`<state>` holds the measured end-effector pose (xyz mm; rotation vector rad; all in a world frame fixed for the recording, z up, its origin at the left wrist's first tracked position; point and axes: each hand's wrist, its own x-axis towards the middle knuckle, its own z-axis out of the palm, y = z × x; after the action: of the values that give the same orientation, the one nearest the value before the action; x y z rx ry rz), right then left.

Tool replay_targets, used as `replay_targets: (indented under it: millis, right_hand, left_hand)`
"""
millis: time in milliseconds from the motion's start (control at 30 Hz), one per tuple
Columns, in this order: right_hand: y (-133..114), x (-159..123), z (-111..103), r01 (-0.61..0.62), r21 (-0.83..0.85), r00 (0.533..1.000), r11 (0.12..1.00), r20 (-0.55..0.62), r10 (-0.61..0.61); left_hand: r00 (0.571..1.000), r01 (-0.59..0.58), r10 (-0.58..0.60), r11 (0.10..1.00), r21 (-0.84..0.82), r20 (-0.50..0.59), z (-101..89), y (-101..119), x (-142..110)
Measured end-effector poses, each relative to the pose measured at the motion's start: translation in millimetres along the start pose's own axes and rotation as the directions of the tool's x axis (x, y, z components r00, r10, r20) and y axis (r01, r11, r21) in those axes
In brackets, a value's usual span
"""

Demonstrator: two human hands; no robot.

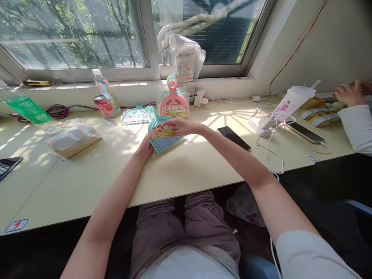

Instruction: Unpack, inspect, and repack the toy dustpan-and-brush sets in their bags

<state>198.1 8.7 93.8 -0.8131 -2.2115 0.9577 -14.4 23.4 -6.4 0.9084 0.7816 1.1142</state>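
A small teal dustpan and brush set (165, 145) is held tilted just above the table, its bristles toward me. My left hand (146, 145) grips its left edge, the fingers mostly hidden behind it. From the right, my right hand (183, 127) closes over the printed label band (162, 132) across the set; its fingertips rest on the band. Close behind stands a pink dustpan and brush set (173, 104) in clear wrap, with more handles stacked behind it. Another teal dustpan set (137, 115) lies flat to the left in clear plastic.
Left are a tissue pack (74, 140), a red can (104, 106), a clear bottle (106, 88) and a green-labelled bottle (29, 110). Right are a black phone (233, 138), a white cup (293, 101), tangled cables (273, 151) and a charging phone (305, 132). Another person's hand (351, 94) is far right.
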Motion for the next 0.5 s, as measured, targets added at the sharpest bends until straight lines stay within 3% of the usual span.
replay_targets:
  millis: [67,167,333,500]
  right_hand:
    - [-4.6,9.8,22.7,-0.066,-0.122,0.986,0.99,0.142,0.084]
    - [2.5,16.2,36.1,-0.074,-0.264,0.984,0.962,0.135,0.113]
    - [14.5,15.4,32.5,0.004,-0.45,0.99,0.893,0.13,0.061]
    - [12.8,17.9,29.0,-0.009,-0.65,0.984,0.76,0.128,0.121]
  left_hand:
    - [0.996,0.045,-0.05,0.997,0.062,0.073,0.3,1.3,-4.1]
    - [0.995,-0.004,-0.007,0.994,0.111,0.102,-1.9,2.7,-8.3]
    - [0.989,-0.101,0.087,0.987,0.124,0.116,-5.1,4.0,-8.6]
    - [0.989,-0.116,0.098,0.98,0.164,0.114,2.0,7.5,-13.2]
